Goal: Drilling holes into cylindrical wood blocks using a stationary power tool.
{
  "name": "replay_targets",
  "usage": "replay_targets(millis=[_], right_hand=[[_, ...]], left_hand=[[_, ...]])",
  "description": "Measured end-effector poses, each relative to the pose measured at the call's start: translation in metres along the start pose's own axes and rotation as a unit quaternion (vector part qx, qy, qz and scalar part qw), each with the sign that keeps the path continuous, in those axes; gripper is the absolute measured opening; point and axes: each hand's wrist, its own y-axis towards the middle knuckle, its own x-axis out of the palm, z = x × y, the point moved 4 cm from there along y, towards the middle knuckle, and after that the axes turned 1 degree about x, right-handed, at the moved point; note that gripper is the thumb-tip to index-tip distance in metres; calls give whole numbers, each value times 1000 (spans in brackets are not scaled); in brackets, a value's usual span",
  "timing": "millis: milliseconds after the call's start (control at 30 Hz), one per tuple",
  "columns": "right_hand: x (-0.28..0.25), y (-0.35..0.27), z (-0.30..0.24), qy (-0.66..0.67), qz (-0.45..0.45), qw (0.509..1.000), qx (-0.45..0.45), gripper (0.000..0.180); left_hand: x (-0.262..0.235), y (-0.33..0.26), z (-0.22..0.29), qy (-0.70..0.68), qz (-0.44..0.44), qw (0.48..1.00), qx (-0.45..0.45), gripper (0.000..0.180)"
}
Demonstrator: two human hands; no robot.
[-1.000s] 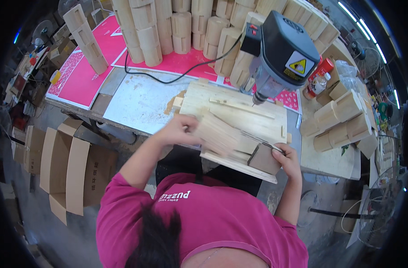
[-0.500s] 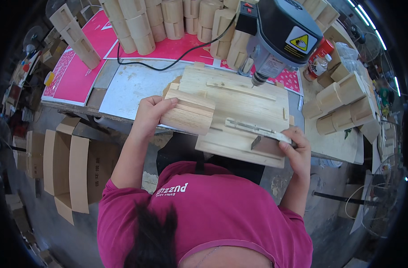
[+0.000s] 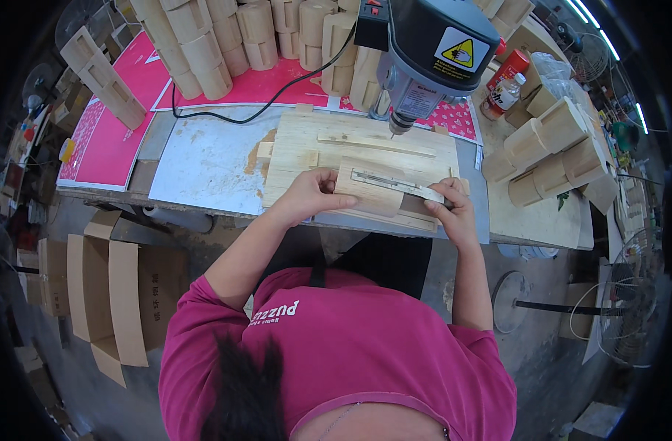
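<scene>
My left hand (image 3: 306,197) grips the left end of a pale rounded wooden block (image 3: 361,200), thumb along its near side. In my right hand (image 3: 453,209) is a slotted, light-coloured strip (image 3: 387,184) with a dark plate (image 3: 415,205) below it, pinched at the right end. The strip lies along the top of the block; whether it is fastened there I cannot tell. Both are over the near part of a flat wooden board (image 3: 292,158) with thin battens. Behind them hangs the chuck (image 3: 402,123) of a drill press (image 3: 439,55), apart from the block.
Stacked wooden cylinders (image 3: 203,51) line the back of the table, and more (image 3: 549,162) lie at the right. A black cable (image 3: 255,116) curves across the left side. A bottle (image 3: 503,97) stands beyond the drill press. An open cardboard box (image 3: 126,294) sits on the floor at left.
My left hand has brought the wooden block rightward, under the strip. My right hand has moved slightly left and up with the strip, which now rests against the block.
</scene>
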Motion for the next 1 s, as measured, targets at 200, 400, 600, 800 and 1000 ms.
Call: replay_targets(millis=[200,400,600,800,1000], right_hand=[[-7,0,7,-249,93,958,-105,37],[-12,25,25,-251,121,960,-36,47],[-19,58,36,-257,119,959,4,45],[1,66,30,-246,101,964,-28,46],[-23,76,-42,-323,180,900,-230,45]], left_hand=[[2,-11,-4,399,89,867,283,55],[12,4,-14,439,136,856,236,54],[3,46,-11,428,160,866,203,52],[-29,46,-18,378,113,879,268,50],[-34,46,-22,395,74,890,217,45]])
